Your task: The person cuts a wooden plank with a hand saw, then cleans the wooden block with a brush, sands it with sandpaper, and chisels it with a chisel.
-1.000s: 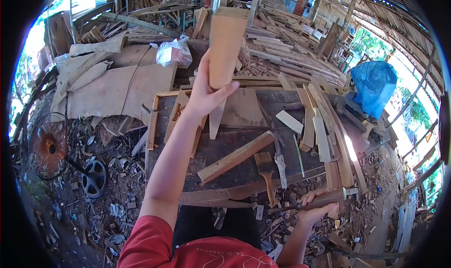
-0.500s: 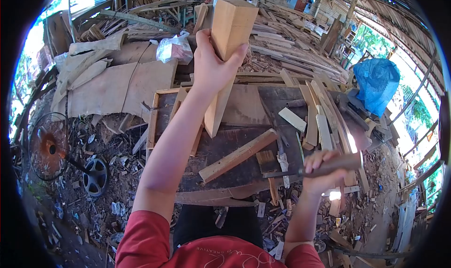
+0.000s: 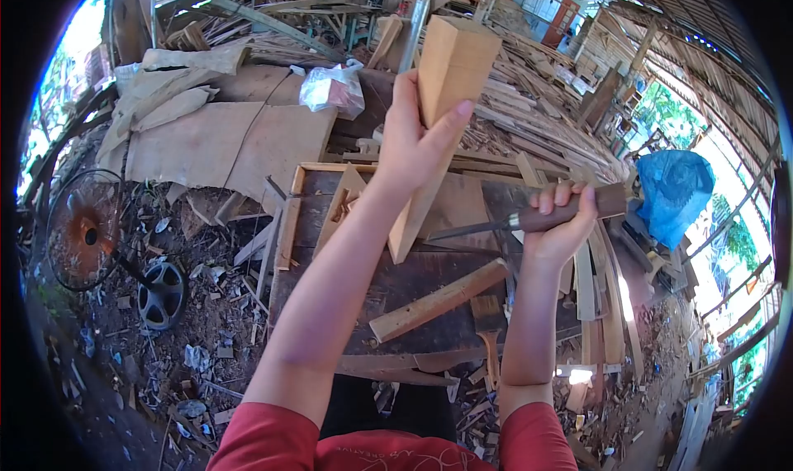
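Held up by my left hand is a tapered wooden block, its wide end at the top and its narrow end tilted down over the bench. My right hand is wrapped round the thick wooden handle of a chisel-like tool. The thin dark blade points left, its tip close to the lower part of the block; I cannot tell if they touch. Beneath, on the dark workbench, lie a wooden strip and a brush.
A blue plastic bag hangs at the right, beyond long wood strips. A white plastic bag rests on boards at the upper left. A fan stands at the left. Wood scraps litter the ground.
My right hand has raised the tool from low on the right towards the block. The view has shifted, and the block and my left hand appear farther right and slightly lower.
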`<state>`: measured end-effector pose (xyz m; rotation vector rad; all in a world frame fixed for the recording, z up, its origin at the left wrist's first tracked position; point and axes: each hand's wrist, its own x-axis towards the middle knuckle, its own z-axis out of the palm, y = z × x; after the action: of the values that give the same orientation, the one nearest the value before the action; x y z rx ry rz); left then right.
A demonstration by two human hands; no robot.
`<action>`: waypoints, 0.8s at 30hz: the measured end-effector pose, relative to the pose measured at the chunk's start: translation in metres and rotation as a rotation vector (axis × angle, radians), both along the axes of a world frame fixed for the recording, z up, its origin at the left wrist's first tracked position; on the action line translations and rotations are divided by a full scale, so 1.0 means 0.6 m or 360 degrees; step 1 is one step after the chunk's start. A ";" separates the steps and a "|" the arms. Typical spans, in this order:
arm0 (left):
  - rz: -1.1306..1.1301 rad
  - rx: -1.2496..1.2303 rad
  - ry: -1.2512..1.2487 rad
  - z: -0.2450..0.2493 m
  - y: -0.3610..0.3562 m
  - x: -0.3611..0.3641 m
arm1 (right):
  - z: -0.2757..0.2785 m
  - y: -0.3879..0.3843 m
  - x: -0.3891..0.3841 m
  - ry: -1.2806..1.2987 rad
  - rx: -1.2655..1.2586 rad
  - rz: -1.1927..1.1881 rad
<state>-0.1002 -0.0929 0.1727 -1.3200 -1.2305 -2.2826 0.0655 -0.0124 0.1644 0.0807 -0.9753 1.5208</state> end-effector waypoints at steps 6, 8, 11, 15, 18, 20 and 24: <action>-0.0183 0.0047 -0.0129 -0.002 -0.012 -0.005 | 0.017 0.000 -0.001 0.0071 0.0132 -0.0118; -0.0190 0.0052 -0.0135 -0.004 -0.010 -0.003 | 0.018 -0.003 -0.006 0.0055 0.0137 -0.0117; -0.0215 0.0040 -0.0115 -0.001 -0.004 0.000 | 0.014 -0.009 -0.020 0.0047 0.0156 -0.0094; -0.0133 -0.0035 -0.0082 0.003 0.001 0.007 | 0.011 -0.010 -0.028 0.0038 0.0161 -0.0099; -0.0167 -0.0034 -0.0111 0.003 0.008 0.008 | 0.011 -0.005 -0.028 0.0036 0.0171 -0.0098; -0.0187 -0.0018 -0.0104 0.001 0.014 0.011 | 0.014 -0.009 -0.029 0.0014 0.0199 -0.0085; -0.0142 -0.0050 -0.0063 0.001 0.023 0.014 | 0.039 -0.008 -0.026 0.0009 0.0264 -0.0067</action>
<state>-0.0916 -0.0789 0.1732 -1.3735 -1.2486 -2.3704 0.0501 -0.0174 0.1878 0.1813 -1.0912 1.3989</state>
